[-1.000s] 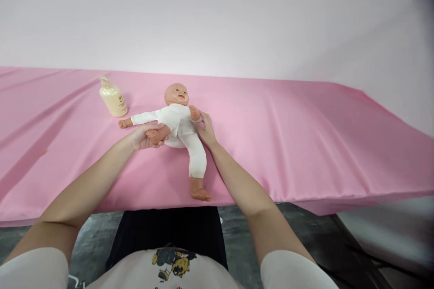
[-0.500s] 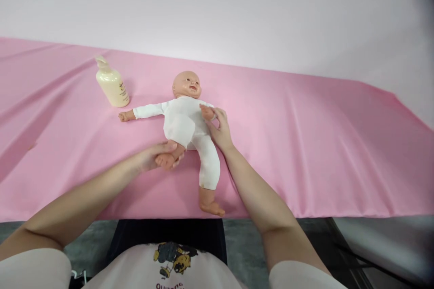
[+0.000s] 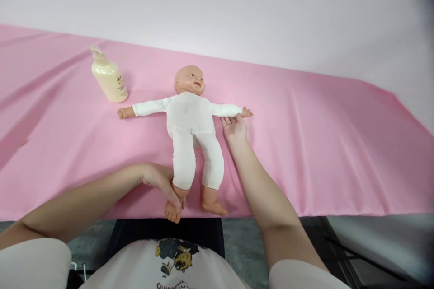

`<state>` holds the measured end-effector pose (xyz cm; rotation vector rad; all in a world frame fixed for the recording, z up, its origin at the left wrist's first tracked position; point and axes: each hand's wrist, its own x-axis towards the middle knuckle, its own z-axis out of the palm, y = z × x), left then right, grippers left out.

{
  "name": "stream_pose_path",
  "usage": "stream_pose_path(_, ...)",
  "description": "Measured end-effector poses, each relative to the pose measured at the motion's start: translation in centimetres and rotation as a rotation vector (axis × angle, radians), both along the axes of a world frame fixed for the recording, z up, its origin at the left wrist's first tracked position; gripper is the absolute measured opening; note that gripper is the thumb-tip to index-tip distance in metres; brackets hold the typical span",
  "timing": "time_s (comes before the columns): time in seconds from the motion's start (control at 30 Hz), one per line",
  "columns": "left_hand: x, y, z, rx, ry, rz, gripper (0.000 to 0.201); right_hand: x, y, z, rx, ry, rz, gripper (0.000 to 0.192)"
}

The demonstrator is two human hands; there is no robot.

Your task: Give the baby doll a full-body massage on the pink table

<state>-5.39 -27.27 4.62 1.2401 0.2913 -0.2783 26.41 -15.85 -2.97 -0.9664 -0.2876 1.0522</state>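
Doll [image 3: 191, 119] now stretched flat, left hand [image 3: 162, 181] grip clamped on its foot, right hand [image 3: 233, 127] open beside sleeve

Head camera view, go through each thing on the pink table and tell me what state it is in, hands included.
Baby doll in a white cloth suit: on its back, arms spread, legs straight.
Cream pump bottle: upright, pump on, apart from the doll.
Pink table cover: spread out, creased.
Left hand: closed around the doll's ankle at the table's near edge.
Right hand: open, palm up, fingertips at the doll's outstretched sleeve.
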Motion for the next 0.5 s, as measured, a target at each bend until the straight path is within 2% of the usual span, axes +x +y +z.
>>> stream_pose_path(0.1, -0.2, 0.4, -0.9, 0.035, -0.027, -0.081, 0.035, 0.0, 0.0, 0.3, -0.014, 0.036, 0.007, 0.022)
stream_pose_path(0.27, -0.3, 1.0, -1.6, 0.030, -0.134, -0.088, 0.037, -1.2, -0.9, 1.5, 0.038, 0.036, -0.019, 0.015)
stream_pose_path(0.4, -0.8, 1.8, -0.8, -0.116, -0.234, -0.054, 0.040, -2.3, -1.7, 2.2, 0.137, -0.089, -0.031, 0.038)
stream_pose_path(0.5, -1.2, 2.3, -0.8, -0.247, -0.291, 0.018, 0.048, -2.9, -2.2, 2.6, 0.227, -0.266, -0.028, 0.051)
